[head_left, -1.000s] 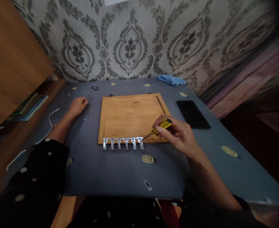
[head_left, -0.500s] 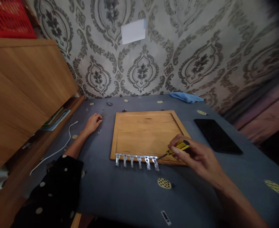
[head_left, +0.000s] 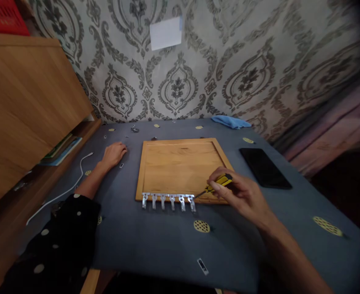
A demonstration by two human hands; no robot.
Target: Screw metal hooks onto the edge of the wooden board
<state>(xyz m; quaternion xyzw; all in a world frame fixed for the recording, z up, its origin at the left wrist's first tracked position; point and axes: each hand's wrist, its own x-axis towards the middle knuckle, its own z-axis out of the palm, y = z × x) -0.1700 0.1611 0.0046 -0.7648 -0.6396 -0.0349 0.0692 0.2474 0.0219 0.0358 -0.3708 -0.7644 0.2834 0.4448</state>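
Six-hook silver metal rail lies along the near edge of a rectangular light-brown wooden board, on the grey patterned counter. Right hand pinches a yellow-and-black-handled screwdriver, tilted, tip at the rail's right end; contact unclear. Left hand rests left of board, fingers curled; contents cannot be told. Black flat rectangular device right of board; blue cloth at the far edge.
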